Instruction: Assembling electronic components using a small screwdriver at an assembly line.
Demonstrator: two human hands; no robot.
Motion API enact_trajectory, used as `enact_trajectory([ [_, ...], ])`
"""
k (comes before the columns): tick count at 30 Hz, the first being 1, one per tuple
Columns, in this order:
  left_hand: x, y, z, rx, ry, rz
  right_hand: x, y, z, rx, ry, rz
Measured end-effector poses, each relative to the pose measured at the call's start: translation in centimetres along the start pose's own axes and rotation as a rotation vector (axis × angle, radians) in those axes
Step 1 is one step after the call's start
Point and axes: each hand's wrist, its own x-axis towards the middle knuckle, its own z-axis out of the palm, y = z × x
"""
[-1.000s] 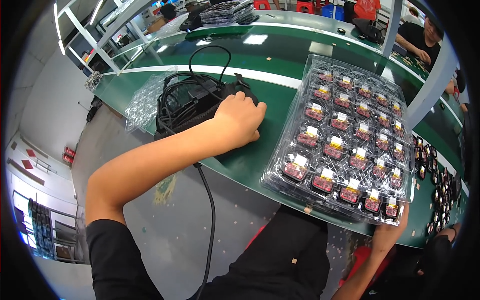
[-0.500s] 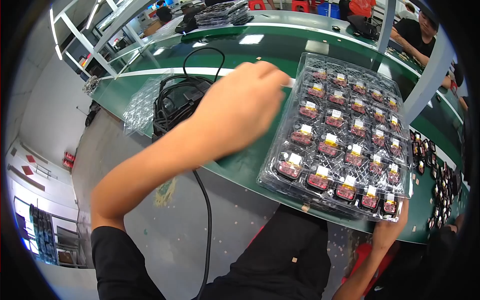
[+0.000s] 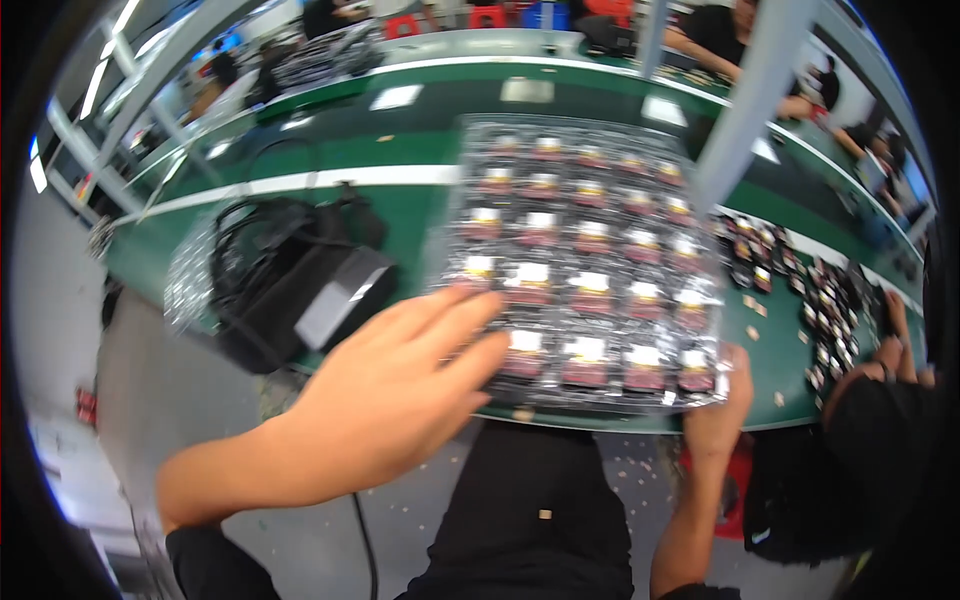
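A clear plastic blister tray [image 3: 560, 393] lies on the green worktable in front of me, tilted slightly. Rows of small dark packs [image 3: 590, 290] with reddish fronts and white-and-yellow tops fill its pockets. My left hand [image 3: 400, 375] reaches over the tray's near left corner. Its fingers are stretched out and a little apart, with the tips at the packs there. At the near right corner, my right hand [image 3: 725, 395] grips the tray's edge, its fingers partly hidden by the plastic. Motion blurs the picture.
Left of the tray sit a black bag [image 3: 290, 310] with a cable and crumpled clear plastic [image 3: 190, 270]. Many loose small packs [image 3: 835, 310] lie to the right, near another person's arm [image 3: 895, 325]. A grey post [image 3: 755, 110] stands beyond the tray.
My left hand has come down from above the table to the tray's near left corner. The view has turned, shifting the scene leftward. My right hand stays at the tray's corner.
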Motion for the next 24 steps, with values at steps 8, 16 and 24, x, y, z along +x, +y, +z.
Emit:
enact_trajectory([
  [8, -2.6, -0.7, -1.2, -0.034, 0.448, -0.068, 1.6, 1.3, -2.3, 0.011, 0.073, 0.036],
  [16, -14.5, -1.9, 8.8, -0.369, 1.614, -0.463, 8.1, 5.1, -3.1, -0.294, -0.083, 0.121],
  [24, -10.3, 11.3, 22.4, -1.161, 1.108, -1.077, 5.0, 3.6, -3.6, -0.324, -0.198, -0.009],
])
